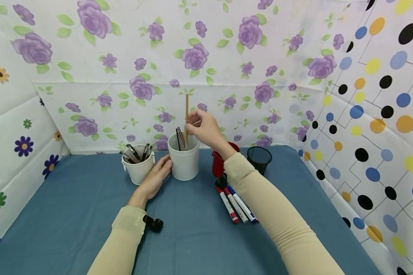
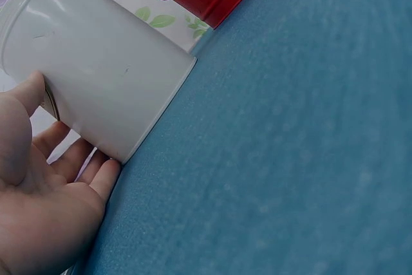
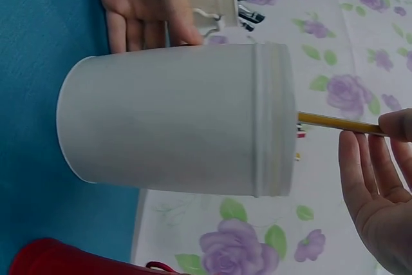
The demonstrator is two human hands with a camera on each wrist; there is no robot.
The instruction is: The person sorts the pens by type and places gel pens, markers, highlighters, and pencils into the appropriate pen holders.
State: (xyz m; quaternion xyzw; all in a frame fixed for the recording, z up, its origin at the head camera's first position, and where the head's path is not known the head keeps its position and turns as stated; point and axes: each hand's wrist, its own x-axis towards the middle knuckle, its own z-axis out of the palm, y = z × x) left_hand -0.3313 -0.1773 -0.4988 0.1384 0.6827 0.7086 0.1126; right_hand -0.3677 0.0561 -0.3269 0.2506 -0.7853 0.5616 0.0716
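My right hand (image 1: 204, 128) pinches a yellow pencil (image 1: 187, 105) between thumb and fingers above a white bucket (image 1: 183, 166). The pencil stands upright, its lower end inside the bucket's rim. In the right wrist view the yellow shaft (image 3: 335, 122) runs from the rim to the fingertips. Several thin pencils (image 1: 179, 138) lean inside the same bucket. My left hand (image 1: 157, 177) rests against the bucket's left side; in the left wrist view thumb and fingers touch the white wall (image 2: 103, 62), the fingers fairly straight.
To the left stands a smaller white pail (image 1: 139, 172) with several pens. A red pail (image 1: 218, 165) is partly behind my right forearm, and a black mesh cup (image 1: 259, 158) stands farther right. Several markers (image 1: 235, 204) lie on the blue cloth (image 1: 189, 233) under that forearm.
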